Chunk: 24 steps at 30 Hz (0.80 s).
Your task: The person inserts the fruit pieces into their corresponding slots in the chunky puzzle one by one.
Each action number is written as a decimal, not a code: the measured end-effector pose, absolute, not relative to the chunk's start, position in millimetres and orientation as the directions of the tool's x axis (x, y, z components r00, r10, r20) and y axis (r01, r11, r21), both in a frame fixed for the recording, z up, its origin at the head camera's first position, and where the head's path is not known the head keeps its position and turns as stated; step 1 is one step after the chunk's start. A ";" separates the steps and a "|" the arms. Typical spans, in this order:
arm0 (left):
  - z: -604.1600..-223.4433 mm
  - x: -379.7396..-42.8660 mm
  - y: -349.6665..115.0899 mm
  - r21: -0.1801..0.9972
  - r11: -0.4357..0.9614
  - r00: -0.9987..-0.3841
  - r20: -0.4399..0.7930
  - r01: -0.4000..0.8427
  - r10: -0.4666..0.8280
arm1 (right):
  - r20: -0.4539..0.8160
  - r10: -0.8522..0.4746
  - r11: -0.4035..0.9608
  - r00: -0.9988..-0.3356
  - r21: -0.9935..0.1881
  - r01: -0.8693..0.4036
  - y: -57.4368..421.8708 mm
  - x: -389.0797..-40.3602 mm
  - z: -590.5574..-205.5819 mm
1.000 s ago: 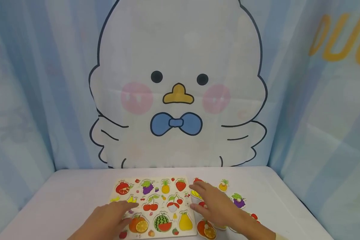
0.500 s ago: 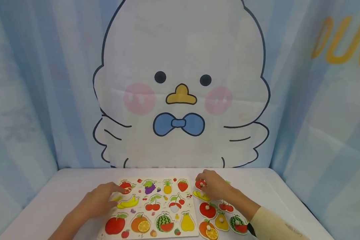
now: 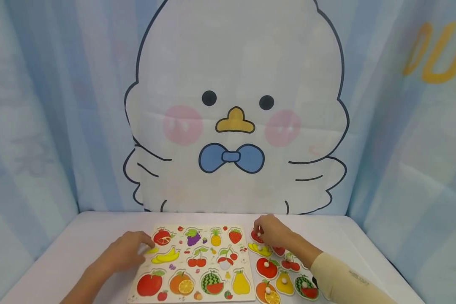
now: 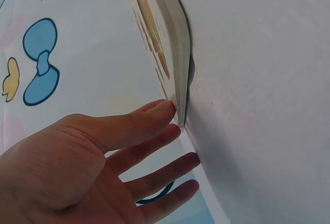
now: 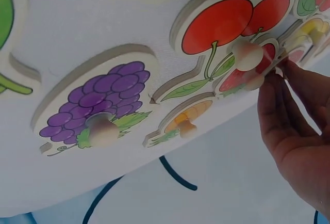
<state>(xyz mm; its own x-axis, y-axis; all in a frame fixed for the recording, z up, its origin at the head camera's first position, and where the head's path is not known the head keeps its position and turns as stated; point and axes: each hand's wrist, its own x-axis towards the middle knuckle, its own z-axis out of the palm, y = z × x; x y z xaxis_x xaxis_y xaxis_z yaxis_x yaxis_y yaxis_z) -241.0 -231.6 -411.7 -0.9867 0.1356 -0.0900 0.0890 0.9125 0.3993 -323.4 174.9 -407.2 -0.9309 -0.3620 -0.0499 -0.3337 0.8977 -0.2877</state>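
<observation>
A fruit puzzle board [image 3: 182,267] lies on the table, printed with several fruit shapes. At its left edge is my left hand [image 3: 127,249]; in the left wrist view, the thumb touches the board's rim [image 4: 178,53] and the other fingers stretch out beside its corner. To the right of the board, my right hand [image 3: 275,231] reaches over the loose pieces. Its thumb and fingertips pinch a pomegranate puzzle piece [image 3: 256,236], seen nearly edge-on in the right wrist view and partly covered by the fingers. Near them lie a banana piece [image 3: 263,251] and a cherry piece [image 5: 219,25].
Other knobbed pieces lie right of the board: apple [image 3: 265,270], pear [image 3: 285,285], orange [image 3: 264,288], watermelon [image 3: 302,283], and grapes [image 5: 103,95]. A curtain [image 3: 308,190] with a cartoon bird hangs behind the table.
My left hand has drawn back from over the board to its left edge. The right hand has moved from above the pieces to the pomegranate piece, its fingers now together. The view shifted slightly.
</observation>
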 end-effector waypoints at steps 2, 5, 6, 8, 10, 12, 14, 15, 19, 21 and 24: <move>-412.9 -241.0 -232.1 0.406 0.910 -0.987 -0.089 0.087 0.134 | -0.055 -0.365 0.896 -0.929 -0.293 -0.334 175.2 -324.4 -406.8; -413.3 -241.0 -232.4 0.418 0.905 -0.988 -0.086 0.083 0.130 | -0.063 -0.360 0.894 -0.931 -0.309 -0.325 175.7 -326.1 -406.7; -412.9 -240.7 -232.5 0.420 0.904 -0.988 -0.084 0.084 0.130 | -0.063 -0.360 0.893 -0.931 -0.314 -0.324 176.1 -326.8 -406.8; -412.1 -240.4 -232.6 0.419 0.904 -0.988 -0.077 0.087 0.131 | -0.062 -0.355 0.892 -0.933 -0.323 -0.318 176.8 -328.1 -406.6; -411.0 -239.9 -232.8 0.415 0.906 -0.989 -0.074 0.087 0.129 | -0.055 -0.357 0.888 -0.932 -0.330 -0.321 177.4 -329.5 -405.9; -409.5 -239.3 -233.2 0.413 0.907 -0.989 -0.075 0.086 0.128 | -0.047 -0.357 0.885 -0.933 -0.337 -0.322 177.4 -331.1 -404.2; -408.8 -238.8 -233.9 0.419 0.905 -0.989 -0.081 0.076 0.121 | -0.041 -0.359 0.881 -0.932 -0.344 -0.324 176.8 -332.9 -401.9; -408.5 -238.5 -234.3 0.420 0.904 -0.990 -0.083 0.073 0.119 | -0.037 -0.361 0.878 -0.932 -0.350 -0.326 176.3 -333.9 -400.8; -409.2 -238.6 -235.6 0.427 0.902 -0.990 -0.089 0.061 0.109 | -0.020 -0.386 0.864 -0.922 -0.358 -0.354 172.8 -338.2 -396.9; -409.8 -239.0 -235.6 0.424 0.903 -0.990 -0.089 0.063 0.110 | -0.013 -0.401 0.859 -0.916 -0.353 -0.371 170.5 -340.4 -396.1; -410.7 -240.3 -234.4 0.428 0.901 -0.989 -0.086 0.070 0.117 | -0.006 -0.415 0.855 -0.910 -0.345 -0.388 165.9 -342.9 -394.2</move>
